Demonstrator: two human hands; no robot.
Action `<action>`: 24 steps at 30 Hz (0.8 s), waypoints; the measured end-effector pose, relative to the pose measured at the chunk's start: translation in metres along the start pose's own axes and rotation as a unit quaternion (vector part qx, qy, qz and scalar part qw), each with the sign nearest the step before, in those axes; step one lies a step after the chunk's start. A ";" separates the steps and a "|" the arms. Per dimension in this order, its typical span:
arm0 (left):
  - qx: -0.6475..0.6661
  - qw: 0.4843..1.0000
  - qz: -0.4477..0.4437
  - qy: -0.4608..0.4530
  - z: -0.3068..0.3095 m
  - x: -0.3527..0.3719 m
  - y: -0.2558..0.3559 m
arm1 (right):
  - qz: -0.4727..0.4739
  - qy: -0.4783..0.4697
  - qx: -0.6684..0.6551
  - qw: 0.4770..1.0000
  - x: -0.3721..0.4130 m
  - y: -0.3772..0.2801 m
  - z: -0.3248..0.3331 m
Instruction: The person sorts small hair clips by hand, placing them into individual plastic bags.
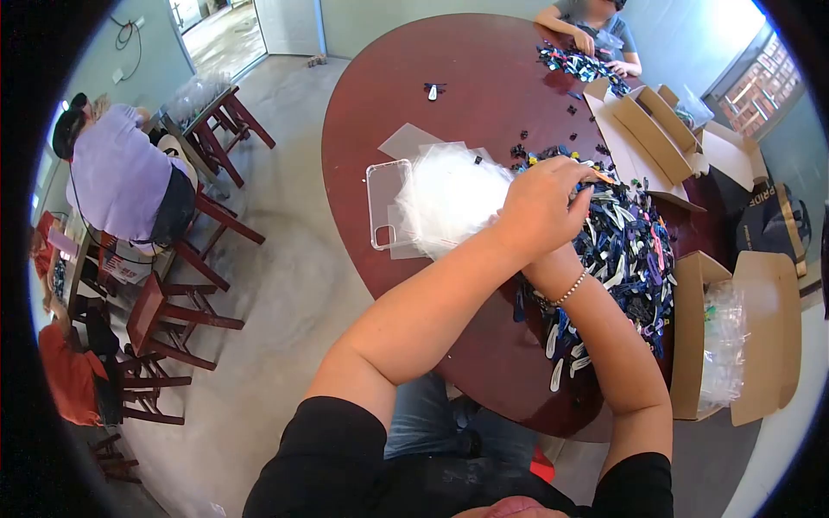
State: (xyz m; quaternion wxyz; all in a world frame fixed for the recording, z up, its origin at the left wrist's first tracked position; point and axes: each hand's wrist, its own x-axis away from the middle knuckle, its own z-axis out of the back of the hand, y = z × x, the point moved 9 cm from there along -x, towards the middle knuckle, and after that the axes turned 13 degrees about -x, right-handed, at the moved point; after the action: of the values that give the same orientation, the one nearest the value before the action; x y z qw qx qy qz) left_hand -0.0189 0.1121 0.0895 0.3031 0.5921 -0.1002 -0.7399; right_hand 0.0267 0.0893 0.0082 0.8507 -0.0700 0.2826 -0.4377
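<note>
My left hand [546, 205] reaches across the top of my right wrist, over a heap of hair clips [626, 250]. Its thumb stands apart from the bent fingers, and an orange piece [603, 177] shows at the fingertips; I cannot make out whether it is held. My right hand [551, 266], below a beaded bracelet, is mostly hidden beneath the left one, so its fingers do not show. Close to it lies a pile of clear plastic bags [453, 198]. A clear phone case [380, 203] sits at the pile's left side.
On the dark red table [380, 104] lies a small clip group [433, 91]. Open cardboard boxes [691, 337] stand at the right, one holding plastic packets. Across the table a person [596, 34] handles more clips. At left, another person [125, 173] sits among wooden stools [164, 315].
</note>
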 end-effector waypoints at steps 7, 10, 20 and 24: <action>0.032 0.998 0.035 -0.040 -0.002 -0.001 -0.004 | -0.102 0.025 -0.033 0.994 0.011 -0.003 0.039; 0.021 0.998 0.046 -0.049 -0.005 -0.001 -0.009 | -0.050 -0.011 -0.025 0.998 0.016 -0.019 0.042; 0.171 0.941 0.170 -0.239 -0.040 0.011 -0.022 | -0.211 0.147 -0.129 0.958 0.075 0.006 0.119; 0.389 0.788 0.263 -0.397 -0.075 0.039 -0.011 | -0.327 0.241 -0.366 0.837 0.118 0.040 0.116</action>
State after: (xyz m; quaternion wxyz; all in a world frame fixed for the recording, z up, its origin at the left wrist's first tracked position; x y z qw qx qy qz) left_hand 0.0432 0.1148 0.0315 0.1633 0.2644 -0.6428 -0.7001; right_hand 0.1718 0.0057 0.0408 0.4757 -0.3568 0.5785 -0.5584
